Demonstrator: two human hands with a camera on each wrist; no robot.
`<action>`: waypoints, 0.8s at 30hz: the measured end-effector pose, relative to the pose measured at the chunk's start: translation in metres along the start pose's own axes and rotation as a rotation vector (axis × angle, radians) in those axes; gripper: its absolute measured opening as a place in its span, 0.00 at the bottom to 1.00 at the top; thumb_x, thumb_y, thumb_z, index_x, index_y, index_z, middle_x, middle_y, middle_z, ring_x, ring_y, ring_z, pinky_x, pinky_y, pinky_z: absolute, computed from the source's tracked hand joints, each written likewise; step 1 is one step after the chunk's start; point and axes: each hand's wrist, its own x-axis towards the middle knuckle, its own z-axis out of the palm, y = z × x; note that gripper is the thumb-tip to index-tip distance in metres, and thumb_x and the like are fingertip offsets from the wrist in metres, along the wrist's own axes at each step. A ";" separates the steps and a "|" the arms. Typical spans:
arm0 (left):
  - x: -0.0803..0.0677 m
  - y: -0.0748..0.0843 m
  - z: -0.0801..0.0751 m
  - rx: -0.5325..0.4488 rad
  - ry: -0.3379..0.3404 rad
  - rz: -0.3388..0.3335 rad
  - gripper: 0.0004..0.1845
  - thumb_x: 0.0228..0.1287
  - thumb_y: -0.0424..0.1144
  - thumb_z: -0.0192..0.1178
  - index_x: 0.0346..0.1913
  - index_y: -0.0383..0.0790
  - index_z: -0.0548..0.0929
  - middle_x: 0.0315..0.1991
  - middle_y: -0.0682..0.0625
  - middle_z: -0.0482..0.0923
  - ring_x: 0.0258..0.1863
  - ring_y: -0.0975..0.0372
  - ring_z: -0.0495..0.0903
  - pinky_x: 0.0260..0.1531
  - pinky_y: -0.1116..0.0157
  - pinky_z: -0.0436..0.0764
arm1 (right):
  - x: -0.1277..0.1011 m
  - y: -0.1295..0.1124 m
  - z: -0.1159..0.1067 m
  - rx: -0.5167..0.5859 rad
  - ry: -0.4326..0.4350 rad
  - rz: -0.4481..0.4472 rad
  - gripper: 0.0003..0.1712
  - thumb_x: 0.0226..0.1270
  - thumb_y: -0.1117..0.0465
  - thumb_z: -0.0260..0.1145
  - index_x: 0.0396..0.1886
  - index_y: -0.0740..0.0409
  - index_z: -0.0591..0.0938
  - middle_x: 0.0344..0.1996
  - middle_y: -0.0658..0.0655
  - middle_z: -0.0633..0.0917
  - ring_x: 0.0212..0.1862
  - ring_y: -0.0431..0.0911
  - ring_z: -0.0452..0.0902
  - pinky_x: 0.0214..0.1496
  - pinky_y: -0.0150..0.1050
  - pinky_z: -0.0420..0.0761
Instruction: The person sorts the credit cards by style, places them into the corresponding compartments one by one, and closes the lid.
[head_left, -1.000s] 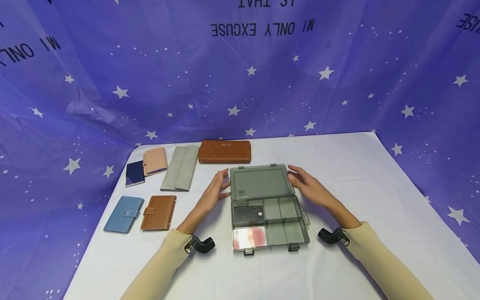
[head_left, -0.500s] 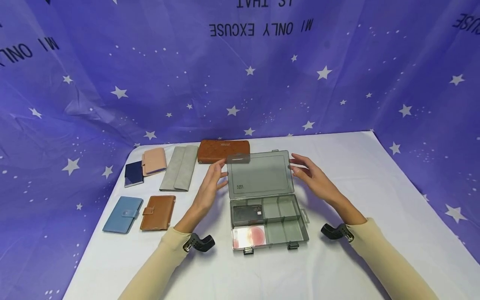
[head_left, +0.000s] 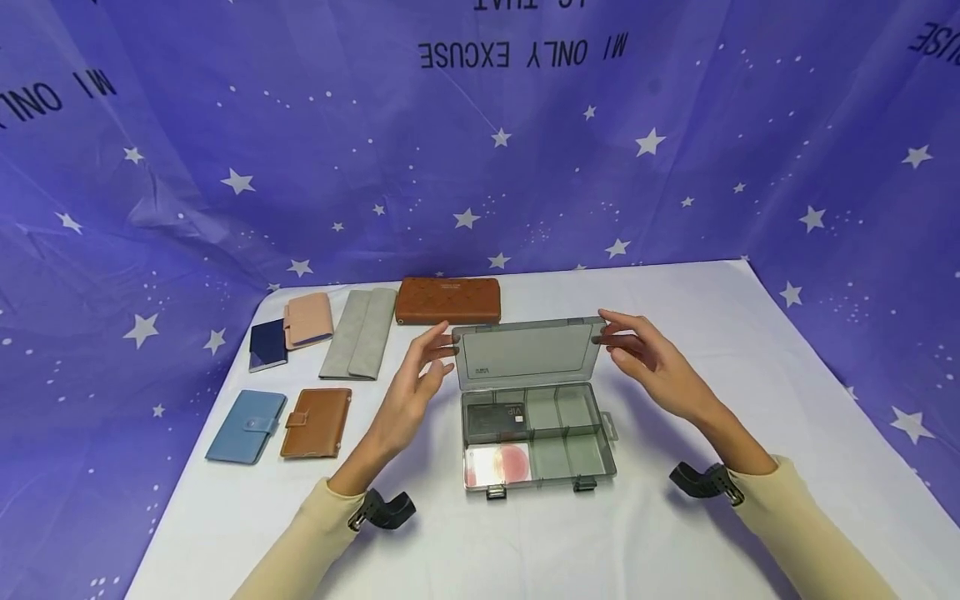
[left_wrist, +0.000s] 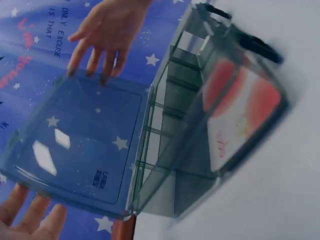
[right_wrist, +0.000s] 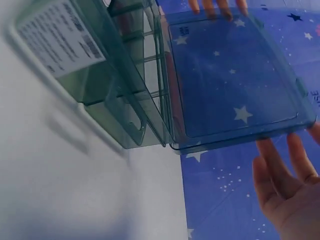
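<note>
A translucent grey-green compartment box (head_left: 572,456) sits on the table, its hinged lid (head_left: 525,354) tilted up at the back. My left hand (head_left: 408,396) touches the lid's left edge with its fingertips. On the opposite edge rest the fingertips of my right hand (head_left: 663,371); in the right wrist view those fingers (right_wrist: 280,170) are mostly straight. A black VIP card (head_left: 495,421) lies in the box's back left part. In front of it is a white-and-red card (head_left: 497,464). The other compartments show no contents.
Left of the box lie a brown card holder (head_left: 317,423), a blue one (head_left: 247,427), a navy booklet (head_left: 268,345), a pink holder (head_left: 308,319) and a grey wallet (head_left: 358,333). A brown long wallet (head_left: 448,301) lies behind. A starry purple cloth (head_left: 480,150) hangs beyond the table.
The lid has swung up from lying back on the table to a steep tilt. Both hands have risen with it, their fingers at its side edges. The box base stays put.
</note>
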 end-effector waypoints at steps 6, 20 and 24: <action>-0.023 0.000 -0.006 0.144 -0.144 0.123 0.27 0.88 0.42 0.48 0.83 0.44 0.65 0.74 0.44 0.72 0.73 0.48 0.73 0.71 0.51 0.76 | -0.024 -0.008 0.001 -0.076 -0.037 -0.083 0.17 0.79 0.76 0.61 0.62 0.61 0.78 0.66 0.59 0.80 0.67 0.41 0.80 0.69 0.30 0.76; -0.052 -0.018 0.007 0.610 -0.450 0.340 0.43 0.61 0.60 0.77 0.78 0.56 0.76 0.82 0.49 0.66 0.81 0.51 0.64 0.72 0.41 0.72 | -0.077 0.000 0.026 -0.382 -0.312 -0.175 0.29 0.71 0.61 0.77 0.70 0.45 0.82 0.77 0.52 0.75 0.82 0.51 0.62 0.80 0.27 0.57; -0.052 -0.025 0.010 0.692 -0.473 0.414 0.45 0.58 0.67 0.77 0.77 0.58 0.77 0.81 0.49 0.68 0.79 0.51 0.66 0.72 0.44 0.73 | -0.084 0.010 0.036 -0.447 -0.330 -0.181 0.34 0.68 0.56 0.80 0.72 0.36 0.81 0.78 0.48 0.73 0.82 0.51 0.61 0.80 0.26 0.52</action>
